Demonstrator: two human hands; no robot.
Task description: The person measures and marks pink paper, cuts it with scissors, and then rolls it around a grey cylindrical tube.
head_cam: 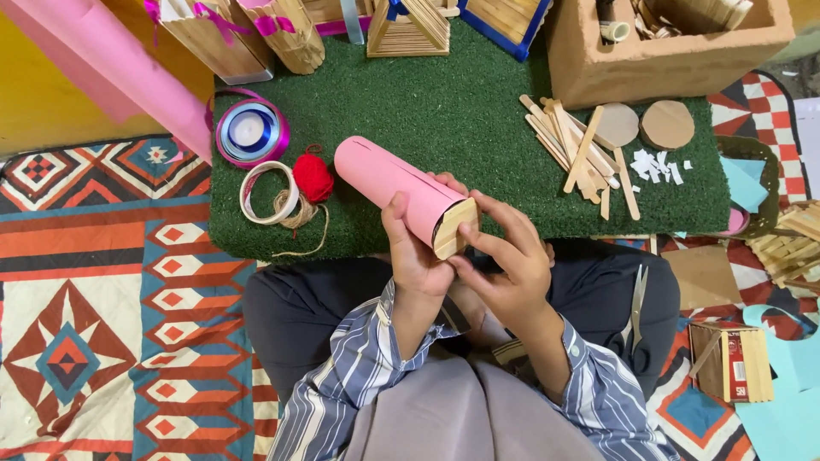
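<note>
A tube of wooden craft sticks wrapped in pink paper (pixel 389 181) lies tilted above my lap, its stick-made end facing me. My left hand (pixel 412 252) grips the tube from below near that end. My right hand (pixel 506 260) rests its fingertips on the wooden end and the edge of the pink paper. Both hands hover over the near edge of a green turf mat (pixel 444 111).
On the mat lie loose craft sticks (pixel 581 154), two round cardboard discs (pixel 668 125), paper scraps, red yarn (pixel 313 177), twine, a tape ring (pixel 267 192) and a ribbon spool (pixel 251 131). Scissors (pixel 638 299) rest on my right leg. A cardboard box (pixel 666 51) and stick models stand behind.
</note>
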